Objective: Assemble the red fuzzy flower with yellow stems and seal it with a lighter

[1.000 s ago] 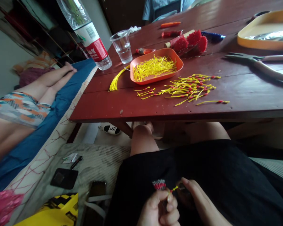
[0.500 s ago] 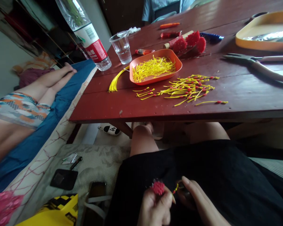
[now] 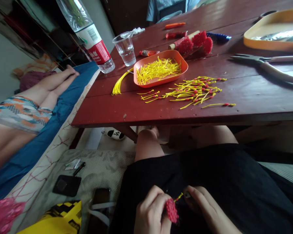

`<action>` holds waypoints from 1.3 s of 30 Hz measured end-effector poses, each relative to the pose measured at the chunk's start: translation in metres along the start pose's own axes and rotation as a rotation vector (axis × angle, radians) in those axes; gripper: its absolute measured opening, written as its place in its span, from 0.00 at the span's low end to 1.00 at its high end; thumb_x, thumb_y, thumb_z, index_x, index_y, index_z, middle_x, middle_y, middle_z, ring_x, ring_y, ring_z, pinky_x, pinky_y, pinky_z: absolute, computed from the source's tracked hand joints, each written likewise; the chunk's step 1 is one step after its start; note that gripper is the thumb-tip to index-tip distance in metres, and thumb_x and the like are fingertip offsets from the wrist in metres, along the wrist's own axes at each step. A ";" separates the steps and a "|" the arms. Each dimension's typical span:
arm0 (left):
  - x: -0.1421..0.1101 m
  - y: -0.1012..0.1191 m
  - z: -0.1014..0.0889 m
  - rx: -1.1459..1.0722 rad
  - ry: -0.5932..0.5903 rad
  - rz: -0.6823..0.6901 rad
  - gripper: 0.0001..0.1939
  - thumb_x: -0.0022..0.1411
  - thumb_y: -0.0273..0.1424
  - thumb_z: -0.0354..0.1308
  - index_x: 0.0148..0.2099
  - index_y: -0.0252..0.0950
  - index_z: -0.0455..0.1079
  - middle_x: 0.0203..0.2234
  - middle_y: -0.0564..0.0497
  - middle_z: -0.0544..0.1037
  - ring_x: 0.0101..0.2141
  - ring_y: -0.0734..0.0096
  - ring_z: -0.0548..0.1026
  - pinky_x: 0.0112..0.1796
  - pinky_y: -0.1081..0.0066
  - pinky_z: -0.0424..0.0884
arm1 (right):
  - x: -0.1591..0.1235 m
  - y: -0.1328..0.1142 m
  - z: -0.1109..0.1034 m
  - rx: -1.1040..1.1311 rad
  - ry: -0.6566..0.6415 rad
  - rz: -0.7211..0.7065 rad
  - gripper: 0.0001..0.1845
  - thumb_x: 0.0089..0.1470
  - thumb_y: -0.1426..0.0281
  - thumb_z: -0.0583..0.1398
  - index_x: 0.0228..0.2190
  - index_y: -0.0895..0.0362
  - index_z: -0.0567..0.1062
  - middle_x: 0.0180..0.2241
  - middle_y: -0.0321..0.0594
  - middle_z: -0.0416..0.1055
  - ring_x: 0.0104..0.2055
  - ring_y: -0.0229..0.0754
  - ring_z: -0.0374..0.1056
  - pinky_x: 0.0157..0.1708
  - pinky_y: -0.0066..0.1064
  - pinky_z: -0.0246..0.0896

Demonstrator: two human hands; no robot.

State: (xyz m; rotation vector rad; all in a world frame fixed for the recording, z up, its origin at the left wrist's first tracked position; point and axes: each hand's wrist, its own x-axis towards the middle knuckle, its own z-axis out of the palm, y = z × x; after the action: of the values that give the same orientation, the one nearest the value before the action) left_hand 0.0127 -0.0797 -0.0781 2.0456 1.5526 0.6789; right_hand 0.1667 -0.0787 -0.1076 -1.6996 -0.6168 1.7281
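Red-tipped bundle (image 3: 171, 210) gripped in left hand (image 3: 150, 213) over black lap, well below the worktop (image 3: 246, 94). Right hand (image 3: 206, 209) just beside, fingers (image 3: 194, 194) pinching one yellow stem (image 3: 178, 197) touching the bundle.

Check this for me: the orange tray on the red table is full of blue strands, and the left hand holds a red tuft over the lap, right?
Not quite. In the head view the strands in the orange tray on the red table are yellow, not blue. The rest stands: the left hand holds a red tuft over the lap.
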 end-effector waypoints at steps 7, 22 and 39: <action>0.001 0.000 -0.004 0.058 -0.052 0.022 0.12 0.49 0.19 0.43 0.29 0.39 0.63 0.22 0.56 0.64 0.18 0.78 0.64 0.21 0.79 0.60 | 0.002 0.003 0.000 -0.056 -0.010 -0.003 0.33 0.41 0.43 0.52 0.26 0.62 0.72 0.25 0.38 0.64 0.30 0.46 0.60 0.33 0.37 0.55; 0.005 0.003 -0.012 0.121 -0.131 0.052 0.14 0.47 0.17 0.42 0.30 0.38 0.64 0.23 0.54 0.66 0.20 0.76 0.68 0.23 0.79 0.63 | 0.003 -0.006 -0.005 -0.207 -0.084 -0.018 0.31 0.43 0.44 0.49 0.25 0.61 0.70 0.24 0.36 0.61 0.29 0.43 0.58 0.31 0.34 0.57; 0.004 0.001 -0.006 0.133 -0.052 0.073 0.13 0.46 0.18 0.42 0.29 0.39 0.62 0.21 0.55 0.65 0.18 0.78 0.65 0.20 0.80 0.61 | 0.003 -0.002 -0.002 -0.134 -0.049 -0.016 0.27 0.44 0.47 0.52 0.23 0.60 0.70 0.23 0.35 0.62 0.28 0.42 0.58 0.30 0.33 0.56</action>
State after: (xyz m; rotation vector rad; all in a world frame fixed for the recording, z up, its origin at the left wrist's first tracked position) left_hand 0.0101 -0.0760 -0.0727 2.2082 1.5374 0.5582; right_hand 0.1692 -0.0751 -0.1081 -1.7417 -0.7824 1.7557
